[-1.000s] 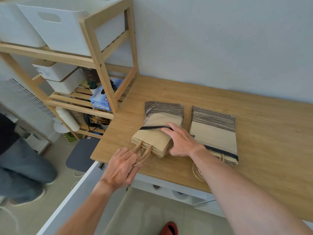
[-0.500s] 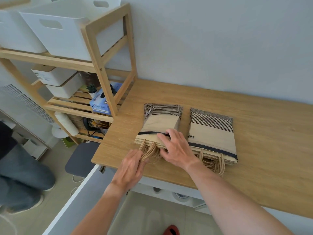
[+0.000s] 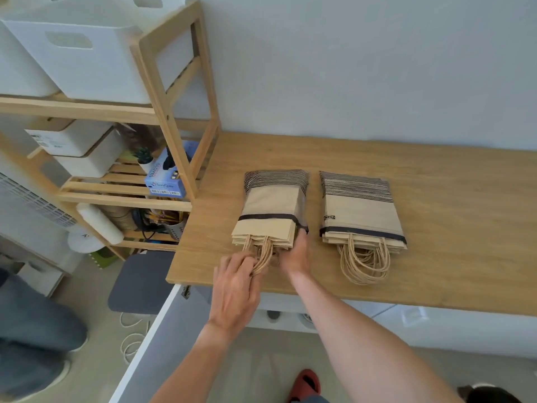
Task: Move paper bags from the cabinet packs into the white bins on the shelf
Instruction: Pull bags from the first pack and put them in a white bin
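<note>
The wooden worktop runs along the wall in front of me, and to its left stands the wooden shelf with two white bins side by side on its top level. Lower levels of the shelf hold lidded white boxes and a blue box of gloves. Two packs of paper bags lie flat on the worktop, handles toward me. The right pack sits apart, untouched, its twisted handles spilling toward the worktop's near edge. The left pack is in clear wrap with a dark band, its open end facing me. My right hand rests against the pack's near right corner; whether its fingers curl round anything I cannot tell. My left hand has its fingers curled round the bundle of paper handles at the pack's mouth.
</note>
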Motion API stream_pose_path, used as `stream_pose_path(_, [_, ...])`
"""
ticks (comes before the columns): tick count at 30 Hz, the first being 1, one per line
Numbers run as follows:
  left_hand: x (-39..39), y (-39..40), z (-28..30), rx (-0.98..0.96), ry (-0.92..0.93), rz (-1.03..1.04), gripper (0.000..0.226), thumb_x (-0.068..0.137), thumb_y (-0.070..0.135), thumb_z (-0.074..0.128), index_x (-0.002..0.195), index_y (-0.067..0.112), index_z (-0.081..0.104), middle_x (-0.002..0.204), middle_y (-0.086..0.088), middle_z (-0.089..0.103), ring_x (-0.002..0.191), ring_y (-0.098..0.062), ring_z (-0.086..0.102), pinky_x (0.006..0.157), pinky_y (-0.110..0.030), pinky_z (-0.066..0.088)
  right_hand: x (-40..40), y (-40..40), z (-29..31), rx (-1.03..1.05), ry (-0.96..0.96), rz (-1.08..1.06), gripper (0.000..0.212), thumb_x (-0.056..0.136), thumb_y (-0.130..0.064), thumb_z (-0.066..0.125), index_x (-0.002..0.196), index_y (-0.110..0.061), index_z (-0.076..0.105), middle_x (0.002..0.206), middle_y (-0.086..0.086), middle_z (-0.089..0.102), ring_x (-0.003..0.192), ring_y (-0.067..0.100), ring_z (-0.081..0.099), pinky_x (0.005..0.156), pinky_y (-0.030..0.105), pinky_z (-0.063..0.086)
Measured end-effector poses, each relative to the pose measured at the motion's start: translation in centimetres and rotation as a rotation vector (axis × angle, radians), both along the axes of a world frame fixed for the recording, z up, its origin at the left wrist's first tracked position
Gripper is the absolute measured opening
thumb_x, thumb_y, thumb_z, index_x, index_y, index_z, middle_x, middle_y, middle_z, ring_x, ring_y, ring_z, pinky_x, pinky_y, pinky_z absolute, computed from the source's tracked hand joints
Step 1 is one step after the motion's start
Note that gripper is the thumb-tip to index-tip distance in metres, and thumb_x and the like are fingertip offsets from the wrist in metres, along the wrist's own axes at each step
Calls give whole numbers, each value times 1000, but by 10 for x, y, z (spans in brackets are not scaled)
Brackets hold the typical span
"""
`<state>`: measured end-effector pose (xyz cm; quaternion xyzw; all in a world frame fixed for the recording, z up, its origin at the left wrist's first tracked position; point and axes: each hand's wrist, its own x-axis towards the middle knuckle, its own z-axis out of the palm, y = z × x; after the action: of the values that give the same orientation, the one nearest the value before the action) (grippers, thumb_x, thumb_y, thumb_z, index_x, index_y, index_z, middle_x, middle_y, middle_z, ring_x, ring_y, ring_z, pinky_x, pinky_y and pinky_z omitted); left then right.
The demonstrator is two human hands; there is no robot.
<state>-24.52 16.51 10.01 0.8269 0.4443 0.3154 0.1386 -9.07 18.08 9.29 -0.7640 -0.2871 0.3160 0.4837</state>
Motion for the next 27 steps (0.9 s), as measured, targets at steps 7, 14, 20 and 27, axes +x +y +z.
stream_pose_path(7, [-21, 26, -11, -277, -154, 65, 27, 101, 12, 48, 82, 29, 42, 139, -5, 52, 117, -19, 56, 84, -34, 51, -11, 55, -13, -88, -3, 45, 33, 86, -5, 70, 114, -7, 52, 114, 8, 61, 111, 26, 58, 86, 33, 44])
stream_pose_path(14, [-30, 39, 19, -228, -287, 106, 19, 98, 13, 57, 81, 18, 49, 77, 2, 58, 67, -4, 47, 63, -10, 36, -33, 61, -9, 99, 91, -169, 35, 85, -4, 70, 118, -16, 67, 114, 2, 70, 109, 21, 65, 96, 36, 52])
stream_pose_path(20, [-46, 3, -19, -301, -157, -19, 17, 94, 5, 59, 85, 19, 52, 148, -2, 33, 109, 1, 47, 90, -13, 34, -28, 28, 10, 47, 571, -243, 60, 87, -64, 57, 100, -8, 71, 94, 6, 75, 86, 20, 68, 78, 36, 51])
stream_pose_path(27, [-54, -31, -36, -310, -129, -184, 8, 90, 23, 69, 88, 21, 61, 144, 1, 31, 98, -8, 58, 87, -21, 51, -21, 14, 26, -180, 449, 83, 57, 74, -33, 86, 112, -10, 50, 108, 0, 63, 103, 19, 57, 93, 36, 44])
